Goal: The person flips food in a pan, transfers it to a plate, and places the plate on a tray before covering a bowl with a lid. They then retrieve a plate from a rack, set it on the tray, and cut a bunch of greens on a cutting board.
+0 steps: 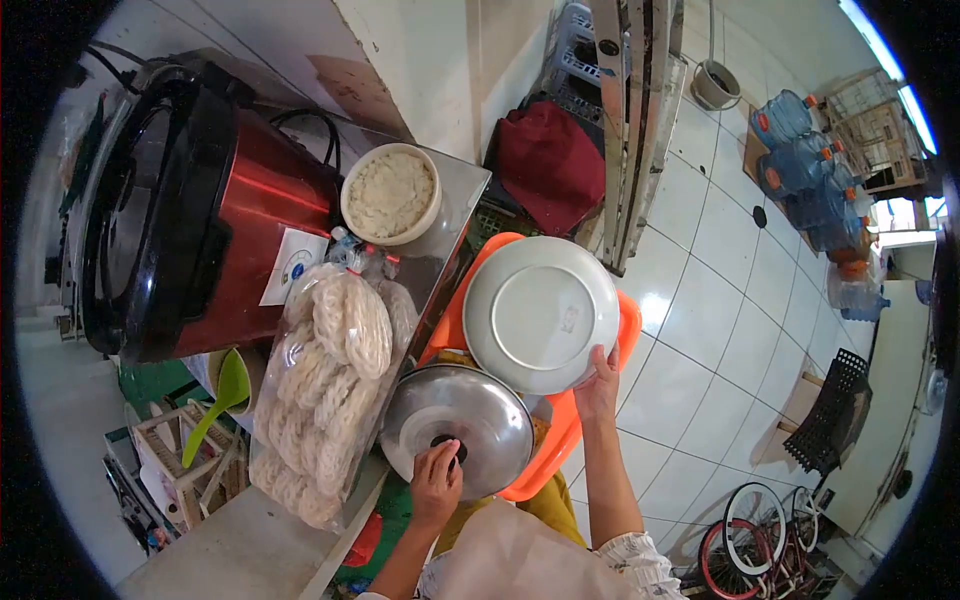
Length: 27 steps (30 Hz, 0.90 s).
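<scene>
My left hand (437,484) has its fingers closed round the dark knob of a round metal pot lid (480,410). At the rim, my right hand (600,386) grips a white plate (542,312) whose underside, with its foot ring and a faint mark, faces me. Both the lid and the plate are over an orange basin (628,320), hiding most of what it holds. Beside the lid, to the left, lies a clear plastic bag of pale dried noodle bundles (335,395).
A bowl of white rice (392,193) and a large red and black cooker (215,215) stand on the counter. A green ladle (228,385) leans in a container. A wooden ladder (630,130) rises behind the basin. Blue water jugs (815,180) and bicycles (750,535) are at the right.
</scene>
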Each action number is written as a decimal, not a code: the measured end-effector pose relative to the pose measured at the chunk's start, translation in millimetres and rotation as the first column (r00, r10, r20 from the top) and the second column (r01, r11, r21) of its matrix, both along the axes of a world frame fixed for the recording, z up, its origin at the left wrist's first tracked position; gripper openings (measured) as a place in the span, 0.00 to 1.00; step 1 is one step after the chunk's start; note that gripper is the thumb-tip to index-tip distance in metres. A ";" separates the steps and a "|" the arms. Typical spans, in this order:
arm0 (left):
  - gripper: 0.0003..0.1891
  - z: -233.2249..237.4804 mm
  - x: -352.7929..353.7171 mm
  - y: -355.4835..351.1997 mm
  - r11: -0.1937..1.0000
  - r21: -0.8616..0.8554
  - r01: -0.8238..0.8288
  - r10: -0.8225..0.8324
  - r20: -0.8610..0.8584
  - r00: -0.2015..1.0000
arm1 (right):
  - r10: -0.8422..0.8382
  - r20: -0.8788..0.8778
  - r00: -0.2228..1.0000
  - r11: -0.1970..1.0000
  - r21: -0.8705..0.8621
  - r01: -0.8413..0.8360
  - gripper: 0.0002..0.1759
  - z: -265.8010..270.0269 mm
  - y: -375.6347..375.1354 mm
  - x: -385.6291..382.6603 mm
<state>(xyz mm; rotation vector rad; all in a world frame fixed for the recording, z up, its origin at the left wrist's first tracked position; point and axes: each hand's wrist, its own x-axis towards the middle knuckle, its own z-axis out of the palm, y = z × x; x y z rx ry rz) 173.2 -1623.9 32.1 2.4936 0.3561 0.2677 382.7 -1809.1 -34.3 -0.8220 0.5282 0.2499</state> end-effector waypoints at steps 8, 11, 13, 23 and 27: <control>0.23 -6.5 9.3 -2.5 1.000 -0.004 0.025 -0.025 0.022 0.999 | -0.009 0.020 1.000 0.995 -0.102 0.011 0.26 8.2 1.2 1.5; 0.24 -9.0 13.9 -5.8 1.000 0.000 0.023 -0.023 0.026 0.999 | 0.036 0.037 0.999 0.974 -0.224 -0.027 0.27 1.5 -2.0 0.8; 0.25 -11.2 16.2 -7.6 1.000 -0.002 0.022 -0.022 0.029 0.999 | 0.071 0.043 0.997 0.963 -0.262 -0.057 0.27 -2.8 -5.7 1.7; 0.23 -12.6 15.7 -15.7 0.997 -0.032 0.066 -0.065 0.037 0.997 | 0.065 0.048 0.997 0.945 -0.324 -0.046 0.25 -2.5 -3.0 1.8; 0.22 -13.1 14.0 -19.3 0.999 -0.038 0.037 -0.035 0.034 0.999 | 0.048 0.030 0.998 0.955 -0.294 -0.037 0.22 -2.5 -5.1 1.3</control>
